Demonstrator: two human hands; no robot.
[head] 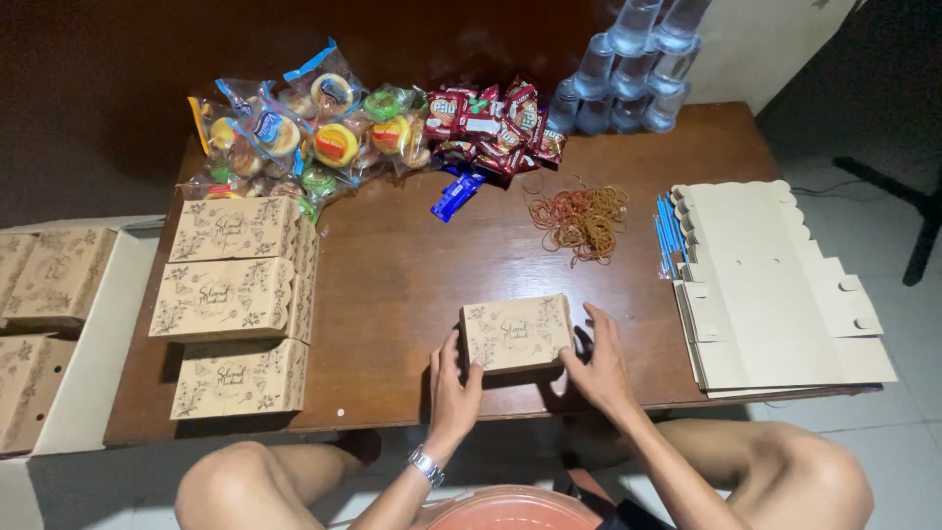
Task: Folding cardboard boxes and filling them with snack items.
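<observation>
A small closed kraft-paper box (pixel 517 332) with a floral print sits near the front edge of the brown wooden table (pixel 412 265). My left hand (pixel 453 385), with a metal watch on its wrist, holds the box's left end. My right hand (pixel 596 363) grips its right end. Both hands press against the box's sides.
Three closed matching boxes (pixel 234 304) are lined up at the table's left. Flat unfolded box blanks (pixel 775 294) lie at the right with blue straws (pixel 666 234) beside them. Rubber bands (pixel 581 220), wrapped snacks (pixel 324 132), red packets (pixel 491 123) and cups of water (pixel 633 69) lie at the back. More boxes (pixel 44 324) rest in a tray at the far left.
</observation>
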